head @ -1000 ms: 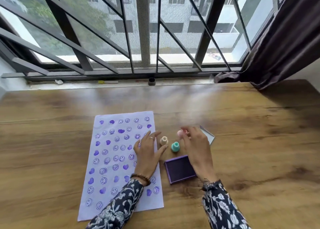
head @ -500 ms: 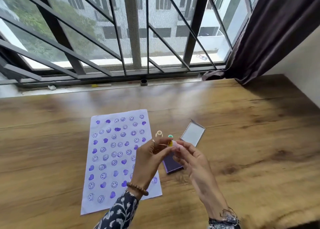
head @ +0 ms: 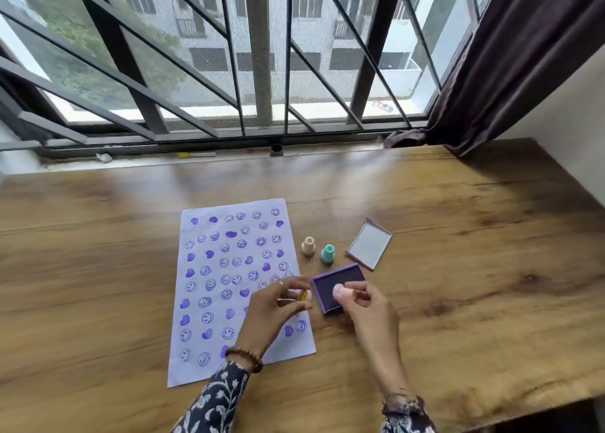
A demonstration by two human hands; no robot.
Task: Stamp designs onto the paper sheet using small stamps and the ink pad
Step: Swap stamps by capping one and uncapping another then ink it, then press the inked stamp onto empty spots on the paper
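A white paper sheet (head: 216,288) covered with purple smiley and heart prints lies on the wooden table (head: 458,285). My right hand (head: 366,305) holds a pink stamp (head: 339,291) over the open purple ink pad (head: 330,283). My left hand (head: 275,305) hovers above the sheet's right edge, pinching a small yellow piece (head: 303,296), apparently the stamp's cap. A beige stamp (head: 308,245) and a teal stamp (head: 327,254) stand upright just right of the sheet, beyond the pad.
The ink pad's lid (head: 370,243) lies open side up to the right of the teal stamp. A barred window (head: 262,72) runs along the table's far edge, with a dark curtain (head: 507,56) at the right. A wall (head: 563,131) closes the right side.
My right hand lifted the pink stamp from the table and brought it to my left hand. The hands then came apart, the yellow piece in the left, the stamp now over the pad.
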